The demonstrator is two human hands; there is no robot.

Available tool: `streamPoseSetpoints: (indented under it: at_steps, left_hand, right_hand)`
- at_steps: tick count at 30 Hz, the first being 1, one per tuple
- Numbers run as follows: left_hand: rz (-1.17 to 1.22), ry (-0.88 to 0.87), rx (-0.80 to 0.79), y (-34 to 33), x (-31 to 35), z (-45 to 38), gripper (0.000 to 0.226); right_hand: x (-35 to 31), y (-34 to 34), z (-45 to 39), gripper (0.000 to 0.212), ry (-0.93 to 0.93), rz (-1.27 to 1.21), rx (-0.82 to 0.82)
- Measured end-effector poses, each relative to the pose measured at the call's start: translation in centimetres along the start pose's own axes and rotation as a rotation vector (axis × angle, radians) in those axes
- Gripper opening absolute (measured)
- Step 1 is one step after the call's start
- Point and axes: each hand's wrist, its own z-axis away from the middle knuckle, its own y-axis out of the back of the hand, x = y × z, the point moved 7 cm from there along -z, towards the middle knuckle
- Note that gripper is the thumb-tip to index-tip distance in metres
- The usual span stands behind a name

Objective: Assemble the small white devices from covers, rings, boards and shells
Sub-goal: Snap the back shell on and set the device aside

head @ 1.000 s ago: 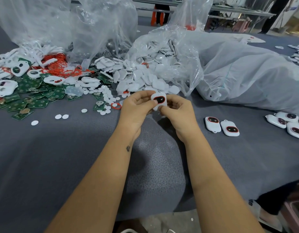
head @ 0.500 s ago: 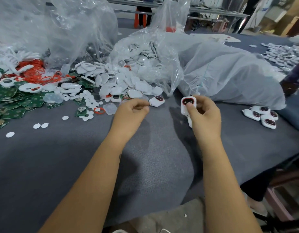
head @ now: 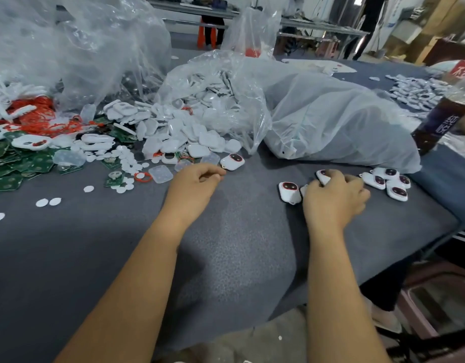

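Observation:
My right hand [head: 333, 199] is down on the grey cloth and grips a white device with a dark red-rimmed window [head: 322, 176] under its fingers. A second such device [head: 289, 193] lies just left of that hand, and a third is mostly hidden beneath it. My left hand [head: 197, 183] rests on the cloth with loosely curled fingers and holds nothing. Just beyond its fingertips lies another assembled device [head: 232, 161]. Several finished devices [head: 388, 182] sit in a cluster to the right of my right hand.
Green boards [head: 8, 166], orange rings [head: 40, 119], white discs [head: 126, 159] and white shells [head: 194, 132] are heaped at the left and centre, among clear plastic bags [head: 330, 121]. A dark bottle [head: 446, 121] stands at the right by the table's edge.
My right hand has carried its device down and to the right, onto the cloth beside the others. My left hand has stayed beside the device by the shell pile.

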Motion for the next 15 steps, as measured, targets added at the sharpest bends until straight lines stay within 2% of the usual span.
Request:
streamPoseSetpoints:
  at_steps: [1,3,6,8,12,15]
  left_hand:
    - [0.015,0.001,-0.001,0.0,-0.1,0.0,0.022]
    - [0.1,0.009,0.017,0.0,-0.1,-0.1,0.026]
    - [0.324,0.013,0.149,1.4,-0.1,-0.2,0.034]
    - [0.394,0.02,0.303,3.7,-0.7,-0.1,0.031]
    - [0.339,0.046,0.532,9.6,-2.5,0.2,0.029]
    - [0.091,0.022,0.646,14.4,-3.0,0.5,0.031]
  right_hand:
    - [-1.6,0.2,1.2,0.028,0.064,-0.044,0.03]
    - [-5.8,-0.7,4.0,0.023,0.252,-0.185,-0.033]
    - [-12.3,-3.6,8.8,0.018,0.491,-0.325,-0.27]
    - [-15.5,-5.5,11.4,0.015,0.516,-0.394,-0.426]
    - [-20.1,-9.6,14.2,0.017,0.545,-0.424,-0.617]
    - [-22.5,-11.8,15.2,0.024,0.637,-0.368,-0.581]
